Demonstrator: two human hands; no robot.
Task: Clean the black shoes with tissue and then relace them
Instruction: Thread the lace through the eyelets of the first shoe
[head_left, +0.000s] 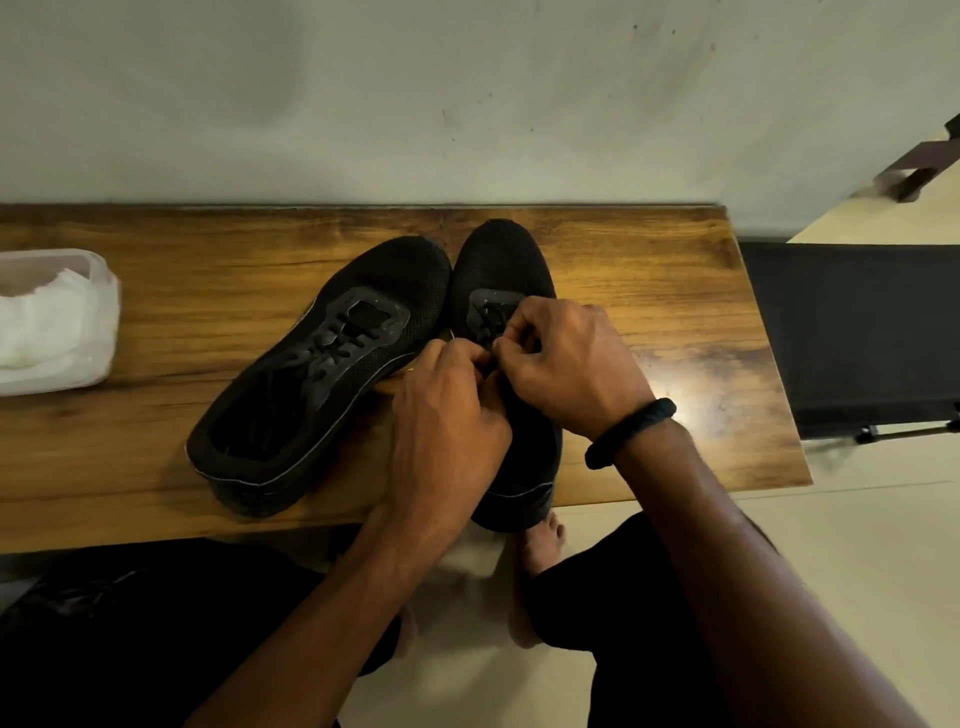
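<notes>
I have both hands over the right-hand shoe (501, 270), which stands on the wooden bench (649, 291) with its toe toward the wall and its heel hanging slightly over the near edge. Its long axis runs almost straight away from me, so the eyelet rows lie directly ahead of my fingers. My left hand (447, 415) is closed, thumb and forefinger pinched together at the middle of the tongue; my right hand (566, 358) is closed the same way just beside it, knuckles touching or nearly so. Both appear to be gripping the black lace (491, 317), though the lace itself is mostly hidden between the fingertips and lost against the black upper. Only the lowest crossings near the toe show clearly.

The other shoe (322, 364) lies just to the left, angled with its toe leaning in against the first shoe's toe. Its laces look threaded through all the eyelets, so I judge that one done and this one in its later stage. The next pull or knot has to run toward me along the shoe's length, and both hands are equally near.

At the far left edge of the bench sits a translucent plastic container (101, 280) holding crumpled white tissue (47, 322), well apart from the shoes and my hands.
</notes>
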